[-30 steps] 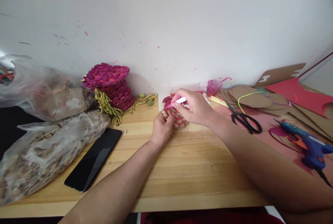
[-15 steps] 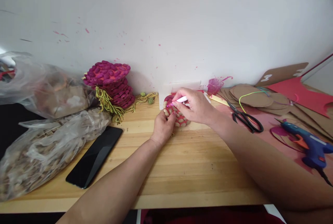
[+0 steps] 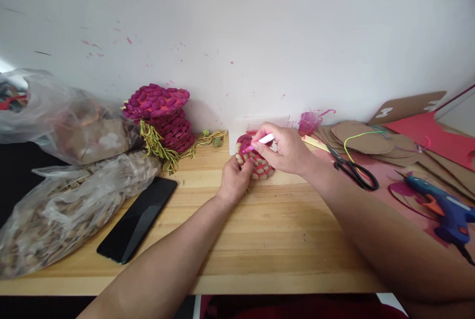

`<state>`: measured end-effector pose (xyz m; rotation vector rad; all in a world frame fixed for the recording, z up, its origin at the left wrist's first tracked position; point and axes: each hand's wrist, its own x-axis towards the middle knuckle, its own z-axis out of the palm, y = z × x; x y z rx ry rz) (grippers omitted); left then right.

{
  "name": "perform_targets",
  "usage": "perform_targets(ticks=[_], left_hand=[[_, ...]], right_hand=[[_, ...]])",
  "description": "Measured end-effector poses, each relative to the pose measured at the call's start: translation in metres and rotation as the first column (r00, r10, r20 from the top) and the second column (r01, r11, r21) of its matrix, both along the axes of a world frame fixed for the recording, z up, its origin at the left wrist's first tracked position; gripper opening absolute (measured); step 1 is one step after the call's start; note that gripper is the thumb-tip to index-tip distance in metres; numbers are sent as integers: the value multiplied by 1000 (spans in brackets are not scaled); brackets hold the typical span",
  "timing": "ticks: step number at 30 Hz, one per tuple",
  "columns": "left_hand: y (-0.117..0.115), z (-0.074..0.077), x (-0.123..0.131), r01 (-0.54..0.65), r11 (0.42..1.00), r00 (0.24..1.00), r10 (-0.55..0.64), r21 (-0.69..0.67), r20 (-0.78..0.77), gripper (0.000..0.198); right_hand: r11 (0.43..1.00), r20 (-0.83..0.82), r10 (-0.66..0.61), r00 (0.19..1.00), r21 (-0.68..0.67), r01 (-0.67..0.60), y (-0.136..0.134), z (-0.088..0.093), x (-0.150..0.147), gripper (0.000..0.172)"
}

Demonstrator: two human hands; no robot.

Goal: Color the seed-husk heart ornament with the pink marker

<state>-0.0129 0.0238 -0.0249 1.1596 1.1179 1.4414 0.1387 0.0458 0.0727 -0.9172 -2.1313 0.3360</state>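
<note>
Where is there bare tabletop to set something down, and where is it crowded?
The broadest bare wood lies between the left forearm and right forearm; a narrower strip separates the left forearm from the phone. It is crowded left, with plastic bags, and right, with scissors, cardboard discs and a glue gun.

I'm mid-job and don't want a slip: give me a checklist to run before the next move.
1. Piece held: ok. The left hand grips the nubbed piece at its near-left side.
2. Marker held: ok. The right hand has the white-and-pink marker between its fingers.
3. Marker tip pressing: cannot tell. It points at the piece, but contact is too small to make out.
4. Nubs all one colour: not ok. Far ones are magenta, near ones pale brown.
5. Phone clear of the left forearm: ok, they lie apart.
6. Glue gun cold: cannot tell.
</note>
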Motion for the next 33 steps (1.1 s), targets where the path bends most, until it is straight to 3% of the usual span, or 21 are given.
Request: perform_targets(ticks=[7, 13, 21, 27, 33], left_hand=[[0, -1, -1, 23, 1000, 999, -22, 20, -44, 20], [1, -1, -2, 25, 1000, 995, -23, 15, -101, 21], [2, -3, -2, 16, 1000, 995, -14, 18, -102, 23], [1, -1, -2, 23, 999, 992, -20, 22, -126, 22], [1, 0, -2, 35, 999, 992, -32, 22, -119, 24]], right_hand=[[998, 24, -1, 1000, 57, 0, 1, -2, -1, 1], [1000, -23, 15, 1000, 4, -15, 1, -1, 0, 7], [998, -12, -34, 999, 55, 35, 0, 4, 3, 5], [1000, -4, 6, 1000, 2, -6, -1, 3, 0, 6], [998, 29, -19, 999, 68, 17, -2, 5, -3, 3]])
